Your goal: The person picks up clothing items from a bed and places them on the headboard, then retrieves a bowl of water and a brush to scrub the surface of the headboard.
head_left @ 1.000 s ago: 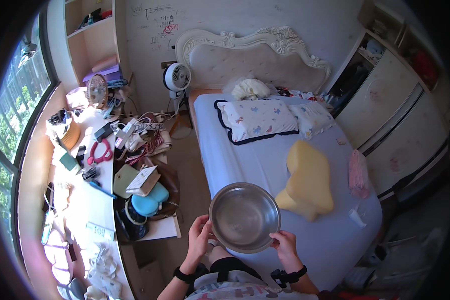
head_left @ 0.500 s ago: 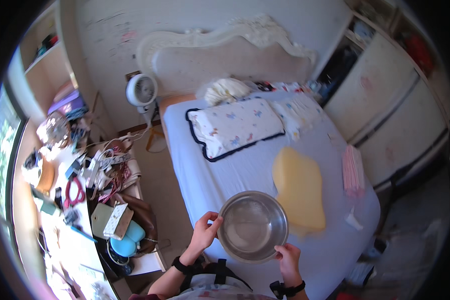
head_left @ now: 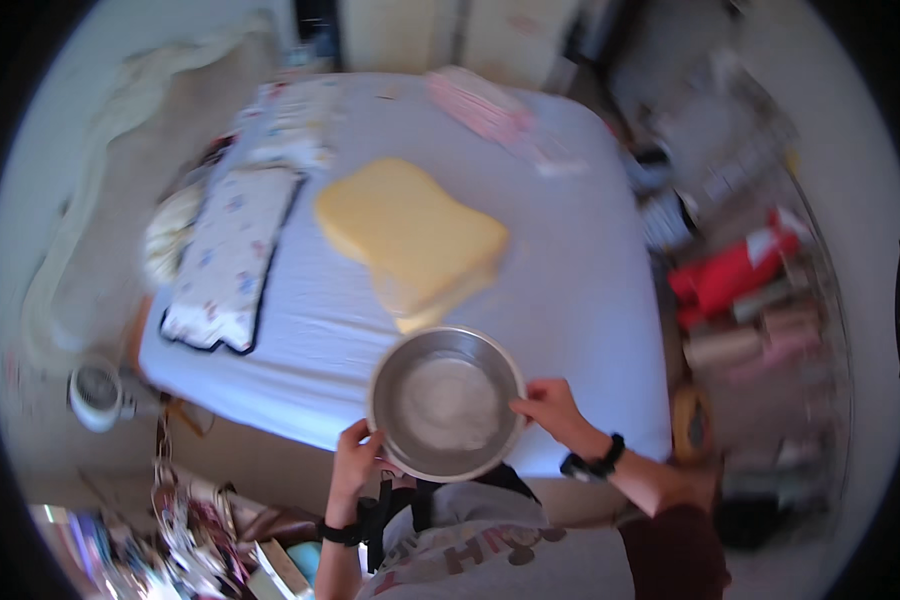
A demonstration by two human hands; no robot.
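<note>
I hold a round, empty steel bowl [head_left: 446, 402] level in front of my chest with both hands. My left hand [head_left: 352, 460] grips its lower left rim. My right hand [head_left: 550, 405] grips the right rim, a black band on that wrist. The bowl hangs over the near edge of a bed with a pale lilac sheet [head_left: 590, 300]. Just beyond the bowl a yellow toast-shaped cushion [head_left: 410, 235] lies on the sheet.
A patterned pillow with dark trim [head_left: 232, 258] lies at the bed's left side, a pink cloth [head_left: 480, 105] at its far end. A small white fan [head_left: 96, 392] stands on the floor at left. Cluttered shelves with red items [head_left: 740, 270] line the right.
The view has swung round sharply to the right and blurred: the bed now runs away from me, the desk clutter slid to the lower left. Both hands keep hold of the bowl.
</note>
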